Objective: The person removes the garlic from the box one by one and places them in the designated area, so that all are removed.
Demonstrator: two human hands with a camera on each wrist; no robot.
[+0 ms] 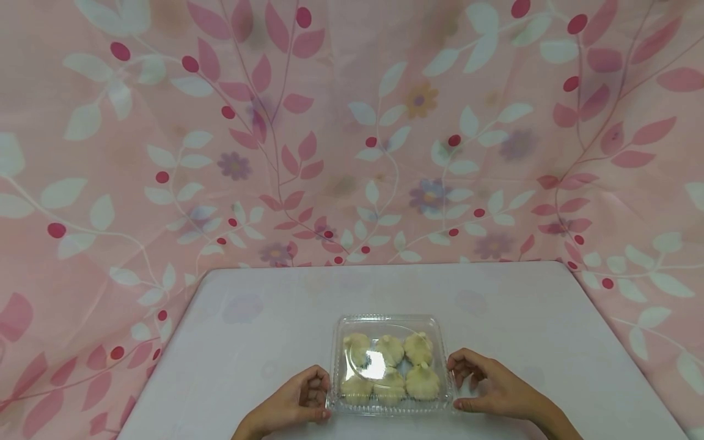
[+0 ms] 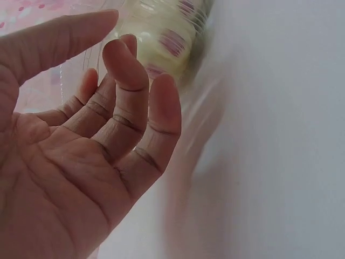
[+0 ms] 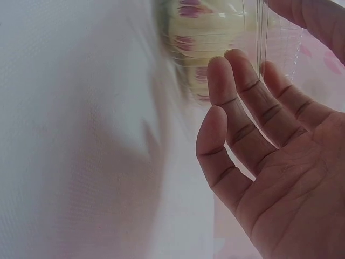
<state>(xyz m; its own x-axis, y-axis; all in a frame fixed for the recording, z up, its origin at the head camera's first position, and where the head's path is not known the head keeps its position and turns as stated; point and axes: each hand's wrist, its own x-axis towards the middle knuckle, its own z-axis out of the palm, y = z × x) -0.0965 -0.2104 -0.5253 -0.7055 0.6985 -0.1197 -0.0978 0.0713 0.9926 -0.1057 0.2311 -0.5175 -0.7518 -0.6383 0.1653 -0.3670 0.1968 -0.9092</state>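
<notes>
Head view, inspected left to right, with the clear container [image 1: 390,409] as reference. At the container's left side I find the left hand [image 1: 294,401], thumb at the near corner, fingers loosely bent and a moderate gap between fingers and thumb. Left wrist view shows the same relaxed curl; no firm grip is evident, and I cannot tell whether the fingertips bear on the wall.

The container lies between the two hands, apparently resting on the table [image 1: 247,354]. Its lid [image 1: 376,365] appears closed, with glare on top. Inside are six pale pleated pieces [image 1: 421,385] in two rows of three; whether buns or bulbs I cannot tell. Beyond the container hangs a floral cloth [image 1: 379,146].

At the container's right side is the right hand [image 1: 500,385], fingers bent toward the edge, thumb set apart nearer the person. Contact is likely but unconfirmed.

My judgement: the step in hand is positioning or steadying the container. The next move calls for an even two-sided hold if it needs shifting, or a level release if its placement is accepted.
</notes>
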